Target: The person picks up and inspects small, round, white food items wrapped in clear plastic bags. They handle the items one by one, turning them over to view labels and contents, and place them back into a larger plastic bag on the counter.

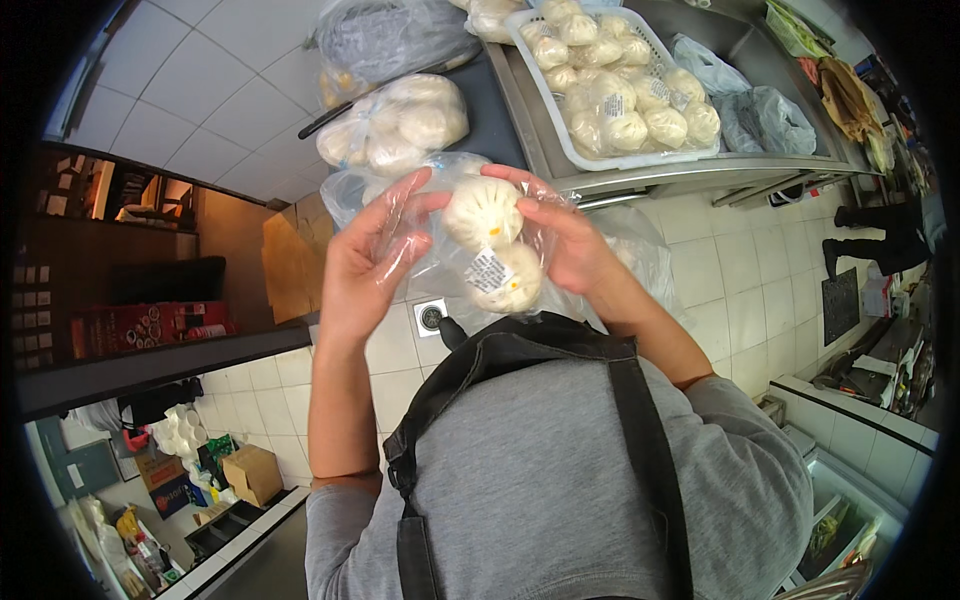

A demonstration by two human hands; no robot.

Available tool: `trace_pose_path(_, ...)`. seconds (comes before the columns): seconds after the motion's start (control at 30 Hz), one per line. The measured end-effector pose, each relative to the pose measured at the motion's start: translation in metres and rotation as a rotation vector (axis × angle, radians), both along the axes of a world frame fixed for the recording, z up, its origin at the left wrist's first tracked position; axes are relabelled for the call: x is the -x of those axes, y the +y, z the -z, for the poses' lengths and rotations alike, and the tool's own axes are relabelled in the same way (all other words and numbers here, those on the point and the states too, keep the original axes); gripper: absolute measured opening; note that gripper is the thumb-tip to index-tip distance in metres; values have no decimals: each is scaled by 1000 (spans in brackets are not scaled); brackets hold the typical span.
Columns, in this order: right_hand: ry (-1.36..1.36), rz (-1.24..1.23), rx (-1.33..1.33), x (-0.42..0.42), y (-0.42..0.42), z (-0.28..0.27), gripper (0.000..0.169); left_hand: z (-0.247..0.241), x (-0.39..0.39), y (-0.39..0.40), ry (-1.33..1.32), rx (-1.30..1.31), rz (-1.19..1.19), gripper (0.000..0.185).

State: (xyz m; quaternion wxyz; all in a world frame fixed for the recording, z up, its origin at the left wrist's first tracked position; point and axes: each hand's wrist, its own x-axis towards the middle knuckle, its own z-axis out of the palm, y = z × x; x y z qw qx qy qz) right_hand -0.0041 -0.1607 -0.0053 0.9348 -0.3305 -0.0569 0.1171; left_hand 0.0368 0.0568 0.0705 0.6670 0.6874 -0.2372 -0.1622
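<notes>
My left hand [375,251] holds the loose film at one side of a clear plastic bag [409,270]. My right hand [566,232] grips the bag's other side, with fingertips against the upper bun. Inside lie two pleated white steamed buns [486,214], one above the other, each with a small orange dot. A white printed label [489,270] sticks to the bag over the lower bun. Just beyond my hands, a knotted clear bag of several buns [409,120] rests on the dark counter surface [491,112].
A white perforated plastic basket [568,142] full of bagged, labelled buns stands on the steel counter [637,178]. Grey plastic bags [772,120] lie right of it. A dark rod-like handle [330,120] juts over the left edge. A person's legs [874,232] show far right.
</notes>
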Motion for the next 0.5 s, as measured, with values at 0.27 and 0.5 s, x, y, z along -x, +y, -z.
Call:
trace_pose_path(0.27,-459,-208,750,-22,-15,-43,55,-64,-17,-11,-375,-567,349,48)
trace_pose_path(0.5,-201,-58,565,-31,-9,-32,31,-99,-39,15,-467,-454,168,61)
